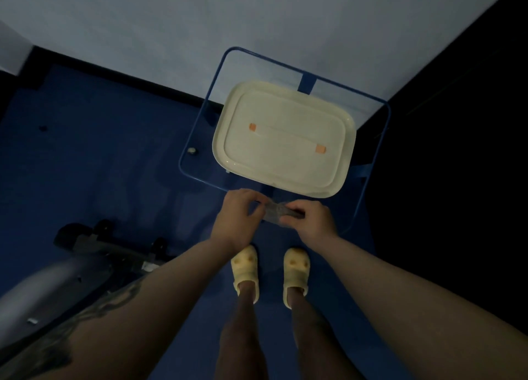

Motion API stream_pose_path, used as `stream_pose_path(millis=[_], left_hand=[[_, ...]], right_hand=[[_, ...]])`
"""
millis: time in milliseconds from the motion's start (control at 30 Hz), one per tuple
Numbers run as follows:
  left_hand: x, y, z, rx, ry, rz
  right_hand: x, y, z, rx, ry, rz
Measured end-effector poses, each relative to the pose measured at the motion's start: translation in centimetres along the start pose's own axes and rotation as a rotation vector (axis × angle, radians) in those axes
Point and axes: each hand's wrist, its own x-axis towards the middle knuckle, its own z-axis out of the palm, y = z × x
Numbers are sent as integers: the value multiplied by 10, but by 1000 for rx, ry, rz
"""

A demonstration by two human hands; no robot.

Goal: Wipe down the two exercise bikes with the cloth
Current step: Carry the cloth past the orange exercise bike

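Tray (285, 139) lies on glass worktop (200, 139), which stands against wall (200, 17). Hands, left (240, 211) and right (311, 219), meet at worktop's near edge, above slippers (245, 268) on floor (100, 151). Exercise bike base (94, 245) at lower left.

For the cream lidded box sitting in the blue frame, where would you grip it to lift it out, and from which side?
Grip the cream box by the overhanging lid rim on its two short ends, reaching down from above. The lid is flat with no raised handle visible, and the blue frame rings it, blocking a sideways approach. Both the left hand and right hand currently pinch a small crumpled item.
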Motion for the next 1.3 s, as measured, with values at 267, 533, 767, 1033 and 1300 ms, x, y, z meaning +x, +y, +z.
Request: stream_pose_path(millis=[267, 533, 767, 1033, 1300], left_hand=[[-4, 5, -8, -32, -70, -2], [-32, 52, -72, -87, 57, -35], [-89, 77, -113, -255, 342, -114], [-230, 49, -98, -412, 661, -420], [-412, -6, -56, -560, 945, -696]], right_hand=[[-13, -16, -14, -139, 84, -50], [-58, -83, -62, -184, 154, -189], [-81, -140, -76, -152, 141, -457], [-133, -175, -18, -333, -155, -748], [-245, -177, 94, -519, -494, -994]])
